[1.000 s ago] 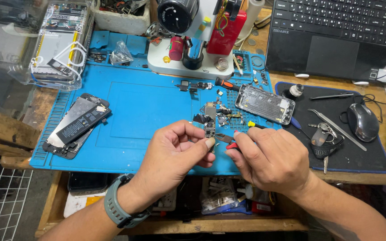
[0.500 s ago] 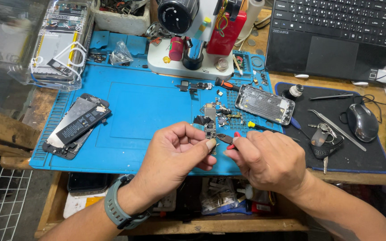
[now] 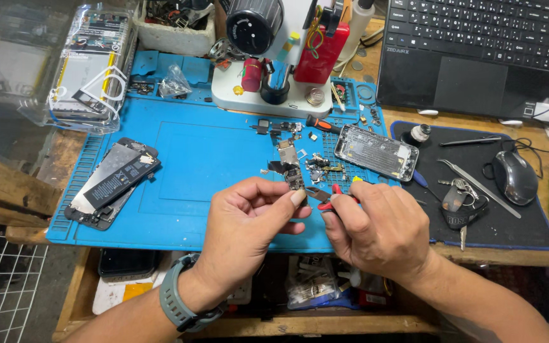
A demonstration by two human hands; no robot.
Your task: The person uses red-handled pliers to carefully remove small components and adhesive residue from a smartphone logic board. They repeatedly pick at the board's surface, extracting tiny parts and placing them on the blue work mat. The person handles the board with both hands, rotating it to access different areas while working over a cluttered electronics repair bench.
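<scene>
A: Specify mat and tool colours.
B: Mat: blue. Small tool between the hands: red handles. Second pad: black, blue edging.
A: Worktop?
B: Brown wood. Mouse: black. Watch strap: grey-green. Small part at the left fingertips: apparently silver and dark; detail unclear.
</scene>
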